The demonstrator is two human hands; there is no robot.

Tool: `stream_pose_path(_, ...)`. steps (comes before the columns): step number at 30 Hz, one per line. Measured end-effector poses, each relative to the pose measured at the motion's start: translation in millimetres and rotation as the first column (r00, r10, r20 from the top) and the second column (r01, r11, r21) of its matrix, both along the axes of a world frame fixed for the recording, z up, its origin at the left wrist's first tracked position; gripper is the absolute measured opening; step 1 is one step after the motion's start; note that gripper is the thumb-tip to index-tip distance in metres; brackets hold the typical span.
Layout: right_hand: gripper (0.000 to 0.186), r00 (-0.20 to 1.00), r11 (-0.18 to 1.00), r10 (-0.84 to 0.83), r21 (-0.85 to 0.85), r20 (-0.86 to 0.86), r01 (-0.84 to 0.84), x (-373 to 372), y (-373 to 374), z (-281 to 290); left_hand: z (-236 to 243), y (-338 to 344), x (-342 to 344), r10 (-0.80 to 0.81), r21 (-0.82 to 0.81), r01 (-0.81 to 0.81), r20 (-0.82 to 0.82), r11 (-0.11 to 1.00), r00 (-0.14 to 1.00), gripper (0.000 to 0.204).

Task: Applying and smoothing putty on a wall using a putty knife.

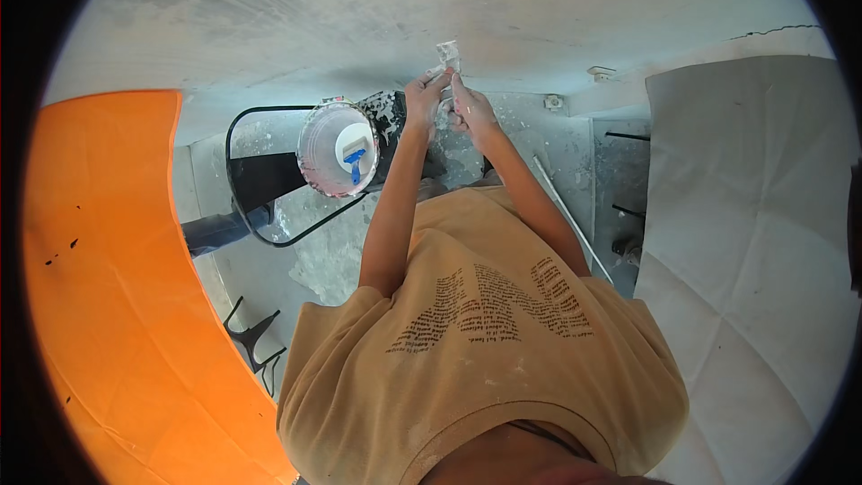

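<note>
A curled bare right hand (474,110) holds a small flat scraper smeared with white (448,54), and the fingers of the bare left hand (421,104) meet it from the left. A round white plastic bucket with a stained rim (303,154) stands at the right edge of a black metal-framed stand (230,148); a blue-handled tool (356,160) rests inside, near the bucket's right wall.

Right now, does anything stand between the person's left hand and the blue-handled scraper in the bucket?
Yes: the bucket's rim. Its right side lies between the left hand and the blue-handled scraper. Over its open mouth, nothing visible blocks the way.
</note>
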State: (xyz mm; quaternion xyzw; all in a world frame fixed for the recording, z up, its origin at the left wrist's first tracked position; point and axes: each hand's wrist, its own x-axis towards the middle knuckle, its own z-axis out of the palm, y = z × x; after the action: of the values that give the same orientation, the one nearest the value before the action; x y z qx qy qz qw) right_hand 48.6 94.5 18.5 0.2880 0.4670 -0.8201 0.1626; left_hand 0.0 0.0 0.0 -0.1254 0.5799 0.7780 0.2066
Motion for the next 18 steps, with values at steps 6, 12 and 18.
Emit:
stream_pose_path(6, 0.057, 0.998, 0.999, 0.042, 0.012, -0.038, -0.042, -6, -20, 11, 8, -31, -27, -0.084, -0.035, 0.081, -0.091, 0.996, 0.992, 0.022)
stream_pose_path(12, 0.071, 0.992, 0.989, 0.114, 0.103, -0.045, -0.109, -15, -46, 23, 22, -59, -63, 0.019, -0.007, -0.02, -0.146, 1.0, 0.989, 0.019)
stream_pose_path(18, 0.071, 0.999, 0.974, 0.033, 0.223, 0.017, -0.036, -13, -50, 26, 12, -54, -48, -0.093, 0.037, 0.095, -0.058, 0.995, 0.994, 0.017)
